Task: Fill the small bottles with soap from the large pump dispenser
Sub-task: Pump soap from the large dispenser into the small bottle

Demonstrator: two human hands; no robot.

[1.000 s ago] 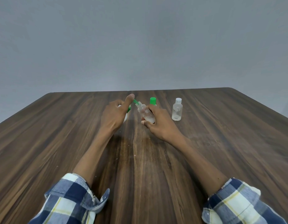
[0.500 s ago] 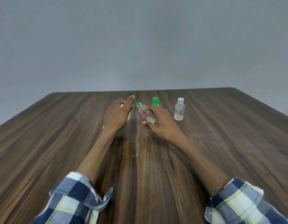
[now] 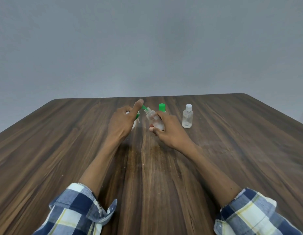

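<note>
Filling step, one small bottle at the pump.
Right hand grips tilted open bottle, mouth at green spout; left hand wraps the dispenser, thumb on the pump. Next: press gently, keep spout aligned. Capped bottle waits nearby.

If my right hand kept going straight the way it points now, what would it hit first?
Probably the green-capped bottle just beyond the right hand, which holds the small clear bottle; depth is hard to judge from this single view.

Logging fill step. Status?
Left hand thumb on green pump dispenser. Right hand grips tilted small clear bottle, mouth at spout. Nothing in the way.
</note>
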